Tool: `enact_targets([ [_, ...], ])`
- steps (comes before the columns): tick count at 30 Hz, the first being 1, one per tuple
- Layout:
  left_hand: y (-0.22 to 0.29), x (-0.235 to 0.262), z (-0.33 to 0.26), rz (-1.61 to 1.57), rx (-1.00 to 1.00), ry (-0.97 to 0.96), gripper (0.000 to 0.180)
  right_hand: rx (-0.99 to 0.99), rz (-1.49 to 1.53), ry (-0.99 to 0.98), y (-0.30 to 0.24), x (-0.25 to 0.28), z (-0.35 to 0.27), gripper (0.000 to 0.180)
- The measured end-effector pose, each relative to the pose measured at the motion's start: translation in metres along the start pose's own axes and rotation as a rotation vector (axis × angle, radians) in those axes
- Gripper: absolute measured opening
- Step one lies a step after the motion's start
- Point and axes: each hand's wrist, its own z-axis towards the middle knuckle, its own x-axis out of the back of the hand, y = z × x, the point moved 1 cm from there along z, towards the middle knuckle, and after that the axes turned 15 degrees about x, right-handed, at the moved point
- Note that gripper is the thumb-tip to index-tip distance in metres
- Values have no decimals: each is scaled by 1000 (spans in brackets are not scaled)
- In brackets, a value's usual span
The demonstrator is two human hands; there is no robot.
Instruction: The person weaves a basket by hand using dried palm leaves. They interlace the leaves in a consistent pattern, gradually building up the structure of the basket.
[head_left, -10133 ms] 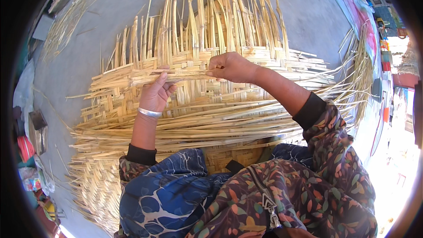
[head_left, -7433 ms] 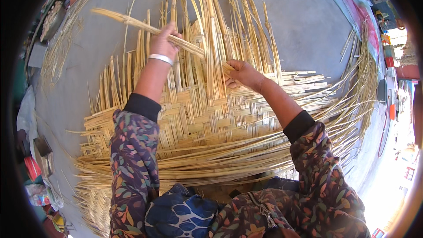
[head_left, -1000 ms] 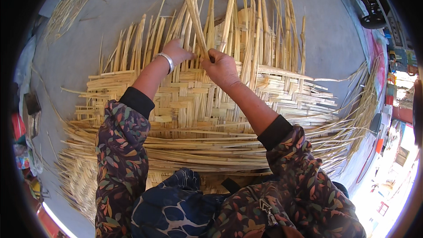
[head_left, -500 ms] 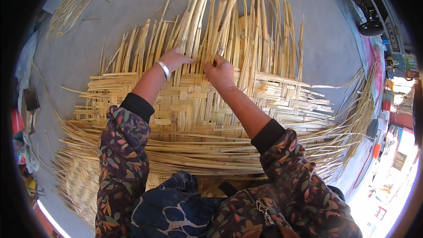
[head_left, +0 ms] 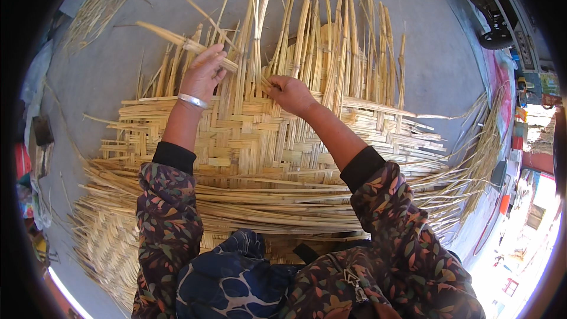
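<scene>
A half-woven mat of pale split reeds [head_left: 236,136] lies on the floor in front of me, its loose upright strips pointing away at the far edge. My left hand [head_left: 204,74], with a silver bangle at its wrist, is closed around a few reed strips [head_left: 171,36] bent over toward the far left. Right of it, my right hand [head_left: 290,94] is low over the weave with its fingers curled, pinching the base of some reed strips [head_left: 264,85]. Its fingertips are partly hidden by the hand itself.
A thick pile of long loose reeds [head_left: 277,207] lies across the mat between it and my lap. More woven matting [head_left: 109,239] shows at the near left. Loose reeds [head_left: 112,6] rest on the grey floor at the far left, others [head_left: 478,159] at the right.
My left hand has moved left and slightly away, tilting reed strips over to the far left. My right hand has shifted a little left and stays low at the weave.
</scene>
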Motion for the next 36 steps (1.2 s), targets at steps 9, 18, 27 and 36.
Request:
enact_targets([
  [9, -2, 3, -2, -221, 127, 75, 30, -37, 122, -142, 14, 7, 8, 23],
  [18, -9, 9, -11, 23, 28, 174, 19, -125, -133, -144, -11, 7, 11, 22],
  [27, -22, 21, -16, 106, 100, 445, 16, 14, -185, 66, -7, -8, -5, 20],
  [36, -45, 33, -34, -30, 102, 438, 17, 18, -324, -7, -23, -8, -8, 22],
])
